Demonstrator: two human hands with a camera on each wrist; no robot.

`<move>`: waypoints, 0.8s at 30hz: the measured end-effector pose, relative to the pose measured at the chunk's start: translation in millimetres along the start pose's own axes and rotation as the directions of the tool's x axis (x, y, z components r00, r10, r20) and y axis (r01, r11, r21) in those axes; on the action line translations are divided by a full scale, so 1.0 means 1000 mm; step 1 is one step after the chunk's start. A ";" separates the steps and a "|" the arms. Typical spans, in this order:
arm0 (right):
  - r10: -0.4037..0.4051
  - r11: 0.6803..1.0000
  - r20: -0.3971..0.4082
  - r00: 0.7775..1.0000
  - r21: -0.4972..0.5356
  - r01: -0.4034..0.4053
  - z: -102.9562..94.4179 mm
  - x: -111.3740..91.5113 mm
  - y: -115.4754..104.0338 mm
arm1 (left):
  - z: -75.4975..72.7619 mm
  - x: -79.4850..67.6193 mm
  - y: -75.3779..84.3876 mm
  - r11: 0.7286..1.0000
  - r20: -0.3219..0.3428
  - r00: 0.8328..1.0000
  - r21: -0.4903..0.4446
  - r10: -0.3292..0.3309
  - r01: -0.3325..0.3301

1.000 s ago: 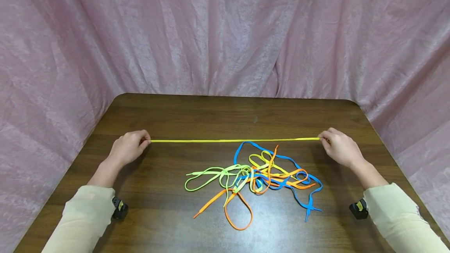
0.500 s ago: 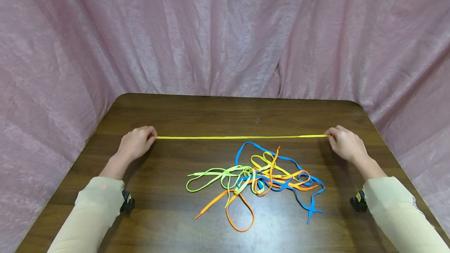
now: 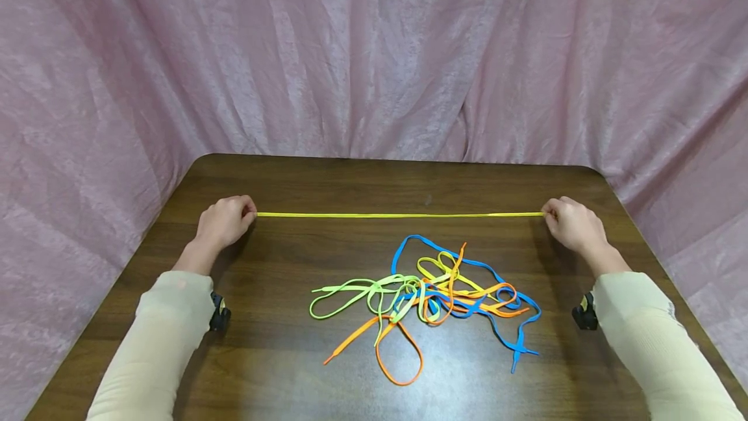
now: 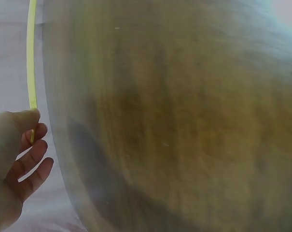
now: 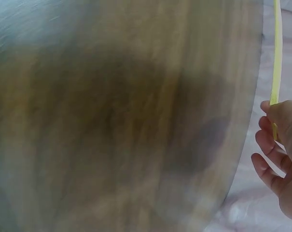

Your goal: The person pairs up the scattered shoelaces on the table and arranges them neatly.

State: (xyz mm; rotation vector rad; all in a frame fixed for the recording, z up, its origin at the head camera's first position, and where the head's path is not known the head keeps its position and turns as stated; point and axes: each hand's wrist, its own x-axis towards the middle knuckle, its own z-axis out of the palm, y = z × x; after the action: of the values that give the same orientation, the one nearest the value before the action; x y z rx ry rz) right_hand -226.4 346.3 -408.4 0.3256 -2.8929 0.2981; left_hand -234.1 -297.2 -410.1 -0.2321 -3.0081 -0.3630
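Observation:
A yellow shoelace (image 3: 374,216) is stretched straight across the far part of the table. My left hand (image 3: 226,221) pinches one end between thumb and index finger; in the left wrist view a short tip of the shoelace (image 4: 32,77) pokes out below the thumb. At the other end my right hand (image 3: 575,223) pinches it the same way, and the right wrist view shows the shoelace (image 5: 277,58) running up from the fingertips. Nearer the person lies a loose tangle of shoelaces: a light green one (image 3: 350,286), an orange one (image 3: 422,359), a blue one (image 3: 493,330) and a yellow one (image 3: 431,265).
The brown wooden table (image 3: 292,369) has rounded far corners. Pink curtains (image 3: 374,51) hang close behind it and along both sides. A small black camera (image 3: 220,312) sits on the left wrist, and a matching camera (image 3: 585,312) on the right.
Both hands have moved away from the person, toward the table's far edge, carrying the taut yellow shoelace, after a slight shift to the right. The tangled shoelaces lie as before.

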 end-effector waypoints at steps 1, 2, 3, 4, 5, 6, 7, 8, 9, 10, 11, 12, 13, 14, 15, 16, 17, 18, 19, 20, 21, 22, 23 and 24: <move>0.009 1.000 0.008 1.000 0.001 -0.009 0.000 0.002 0.000 | 0.000 0.002 0.000 1.000 0.006 1.000 -0.004 -0.010 0.010; 0.019 1.000 0.016 1.000 0.001 -0.019 0.000 0.004 0.000 | -0.001 0.005 -0.001 1.000 0.006 1.000 -0.004 -0.018 0.018; 0.029 1.000 0.022 0.999 -0.002 -0.029 0.000 0.006 0.000 | -0.001 0.007 0.000 1.000 0.003 1.000 -0.004 -0.027 0.027; 0.037 0.999 0.026 0.999 -0.004 -0.037 0.000 0.008 0.000 | -0.002 0.010 0.000 0.999 0.004 0.999 -0.009 -0.038 0.038; 0.047 0.999 0.030 0.998 -0.004 -0.047 0.000 0.010 0.000 | -0.002 0.012 0.000 0.999 0.005 0.999 -0.013 -0.051 0.051; 0.057 0.998 0.033 0.998 -0.003 -0.057 0.000 0.011 0.001 | -0.002 0.014 0.001 0.998 0.004 0.998 -0.016 -0.063 0.063; 0.066 0.998 0.036 0.997 -0.001 -0.066 0.001 0.012 0.001 | -0.002 0.016 0.002 0.997 0.002 0.997 -0.019 -0.073 0.073; 0.073 0.997 0.039 0.997 0.000 -0.073 0.002 0.014 0.002 | -0.003 0.018 0.002 0.996 0.000 0.997 -0.021 -0.083 0.083; 0.081 0.997 0.042 0.996 0.002 -0.081 0.003 0.015 0.003 | -0.002 0.020 0.003 0.995 0.000 0.996 -0.025 -0.093 0.093; 0.089 0.996 0.046 0.995 0.007 -0.089 0.004 0.016 0.003 | -0.002 0.022 0.003 0.994 -0.001 0.995 -0.030 -0.101 0.101; 0.096 0.995 0.048 0.994 0.011 -0.097 0.005 0.017 0.003 | -0.002 0.024 0.004 0.994 -0.003 0.994 -0.032 -0.107 0.106; 0.103 0.994 0.052 0.993 0.013 -0.104 0.005 0.018 0.004 | -0.001 0.026 0.004 0.993 -0.007 0.994 -0.033 -0.111 0.110; 0.115 0.993 0.059 0.992 0.016 -0.116 0.006 0.019 0.004 | 0.000 0.027 0.004 0.993 -0.012 0.993 -0.035 -0.113 0.113; 0.123 0.992 0.064 0.990 0.021 -0.125 0.006 0.021 0.004 | 0.001 0.029 0.004 0.993 -0.018 0.993 -0.036 -0.117 0.116; 0.133 0.991 0.071 0.989 0.025 -0.135 0.006 0.022 0.004 | 0.002 0.031 0.004 0.992 -0.022 0.993 -0.038 -0.120 0.119; 0.145 0.989 0.077 0.986 0.026 -0.147 0.006 0.023 0.004 | 0.003 0.033 0.004 0.992 -0.025 0.992 -0.040 -0.122 0.121; 0.159 0.987 0.081 0.984 0.027 -0.161 0.006 0.025 0.005 | 0.003 0.035 0.004 0.992 -0.027 0.992 -0.039 -0.124 0.123; 0.173 0.984 0.089 0.981 0.029 -0.176 0.007 0.026 0.005 | 0.004 0.036 0.004 0.991 -0.028 0.991 -0.040 -0.129 0.128; 0.186 0.981 0.098 0.978 0.028 -0.190 0.007 0.027 0.005 | 0.005 0.037 0.004 0.990 -0.029 0.991 -0.038 -0.134 0.133; 0.198 0.979 0.106 0.974 0.026 -0.202 0.007 0.028 0.005 | 0.006 0.039 0.004 0.990 -0.025 0.990 -0.040 -0.139 0.138; 0.213 0.976 0.115 0.970 0.021 -0.217 0.008 0.030 0.006 | 0.007 0.040 0.004 0.989 -0.024 0.989 -0.041 -0.143 0.142; 0.226 0.973 0.122 0.967 0.018 -0.230 0.009 0.031 0.006 | 0.007 0.041 0.004 0.988 -0.025 0.989 -0.041 -0.148 0.147; 0.237 0.970 0.130 0.963 0.016 -0.241 0.009 0.032 0.006 | 0.008 0.042 0.004 0.987 -0.028 0.988 -0.041 -0.154 0.153; 0.246 0.968 0.139 0.959 0.014 -0.250 0.010 0.033 0.007 | 0.009 0.043 0.005 0.986 -0.030 0.987 -0.041 -0.161 0.160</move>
State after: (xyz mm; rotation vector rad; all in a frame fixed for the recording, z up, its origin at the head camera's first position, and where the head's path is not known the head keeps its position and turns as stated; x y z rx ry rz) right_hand -261.6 343.8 -411.1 -0.0163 -3.0687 0.3754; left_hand -276.8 -284.6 -412.2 0.0137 -2.9973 -0.4340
